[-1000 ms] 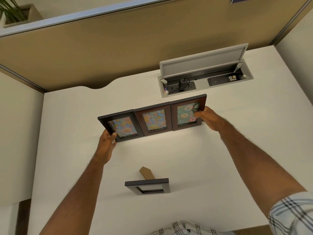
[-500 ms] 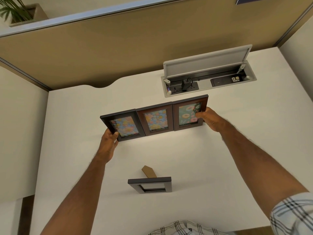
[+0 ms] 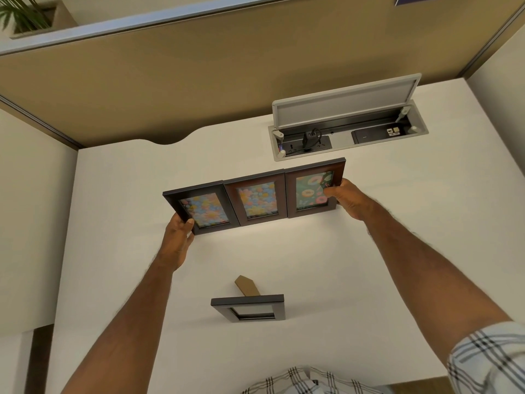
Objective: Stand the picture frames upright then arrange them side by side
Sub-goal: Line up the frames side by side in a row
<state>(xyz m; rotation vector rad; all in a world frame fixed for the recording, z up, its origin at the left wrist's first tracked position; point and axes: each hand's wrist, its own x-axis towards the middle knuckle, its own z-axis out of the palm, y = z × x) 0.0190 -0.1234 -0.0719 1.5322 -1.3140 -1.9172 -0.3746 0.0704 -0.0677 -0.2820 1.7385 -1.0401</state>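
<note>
Picture frames: four counted. Three stand upright in a row, edges touching, between the two hands. Left frame (image 3: 200, 207), dark border, pastel flower print; middle frame (image 3: 257, 199), brown border, similar print; right frame (image 3: 314, 189), brown border, doughnut print on green.

Left hand (image 3: 177, 238) closed on the lower outer corner of the left frame, thumb on the front border, fingers hidden behind. Right hand (image 3: 345, 197) closed on the outer edge of the right frame, thumb over the picture's edge, fingers hidden behind. Both hands pinch the row from its ends.

Fourth frame (image 3: 250, 307), dark border, stands alone nearer the body than both hands, well apart from the row. Seen from steeply above, so its picture cannot be made out; a cardboard stand (image 3: 246, 285) juts out behind it.

Tabletop (image 3: 119, 183): bare on the outer side of each hand. Beyond the right hand, near the row's top edge, one recessed socket box (image 3: 348, 129) with lid raised; one black plug in it, other details too small to tell. Tan partition (image 3: 199, 75) bounds the far edge; side panels bound left and right. Near edge partly covered by a plaid shirt (image 3: 306, 381), cut off by the frame. One plant (image 3: 20, 12), cropped at top left.
</note>
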